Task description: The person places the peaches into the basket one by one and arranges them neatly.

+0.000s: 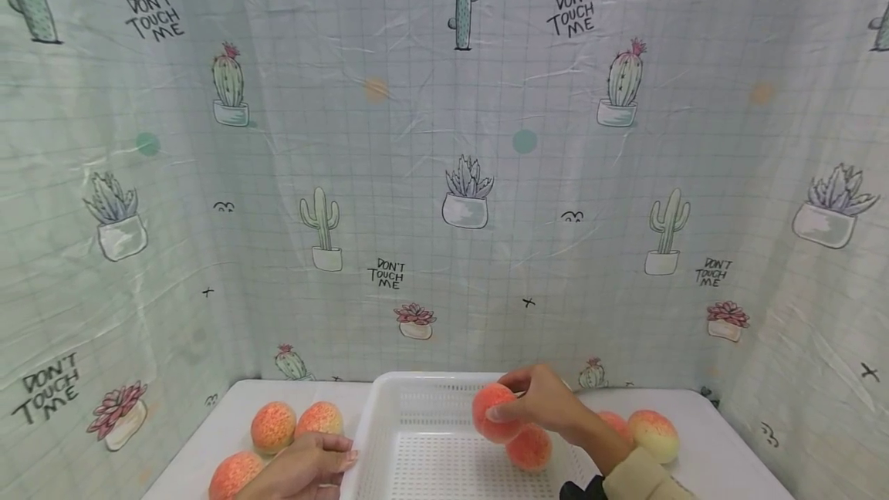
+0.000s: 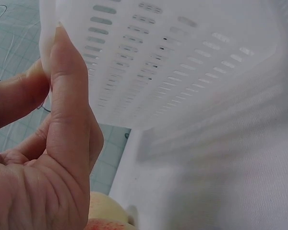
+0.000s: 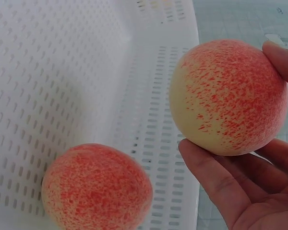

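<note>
A red-speckled peach (image 1: 495, 412) is held by my right hand (image 1: 545, 405) above the right side of a white perforated basket (image 1: 375, 438). In the right wrist view the thumb and fingers grip that peach (image 3: 230, 96), its pale yellow patch showing. Below it a second peach (image 1: 529, 450) lies in the basket, near the right wall. My left hand (image 1: 305, 465) pinches the basket's left rim; in the left wrist view, thumb and fingers (image 2: 67, 96) meet at the rim's edge.
Left of the basket, on the white table (image 1: 229, 415), lie several peaches (image 1: 273, 427), one partly behind my left hand. To the right are two more, a yellower peach (image 1: 654, 436) and one half hidden by my right arm. A cactus-print curtain (image 1: 417, 176) surrounds the table.
</note>
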Available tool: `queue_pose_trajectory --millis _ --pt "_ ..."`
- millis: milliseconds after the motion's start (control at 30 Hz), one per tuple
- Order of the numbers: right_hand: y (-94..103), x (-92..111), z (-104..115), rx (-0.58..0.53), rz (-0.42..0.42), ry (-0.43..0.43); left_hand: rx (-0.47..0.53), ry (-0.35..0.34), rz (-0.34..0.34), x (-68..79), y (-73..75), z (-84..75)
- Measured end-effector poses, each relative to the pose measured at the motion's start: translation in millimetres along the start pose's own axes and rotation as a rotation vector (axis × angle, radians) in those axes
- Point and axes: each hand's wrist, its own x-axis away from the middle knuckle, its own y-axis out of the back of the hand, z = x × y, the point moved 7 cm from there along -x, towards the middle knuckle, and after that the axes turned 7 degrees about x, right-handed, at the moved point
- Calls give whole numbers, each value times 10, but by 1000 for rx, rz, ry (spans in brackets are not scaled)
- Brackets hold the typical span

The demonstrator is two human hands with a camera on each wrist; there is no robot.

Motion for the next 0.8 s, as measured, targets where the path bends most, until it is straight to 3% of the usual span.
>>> queue_pose_trajectory --millis 133,367,600,800 --pt "-6 -30 -25 32 -22 -35 4 18 -33 -14 -3 7" --pt "-15 -102 -57 73 -57 -106 50 18 -14 25 8 -18" --pt "-59 -134 -36 32 -30 -43 53 19 0 32 -4 -27" --pt "-111 -171 -74 -10 8 -25 -14 25 -34 6 -6 -10"
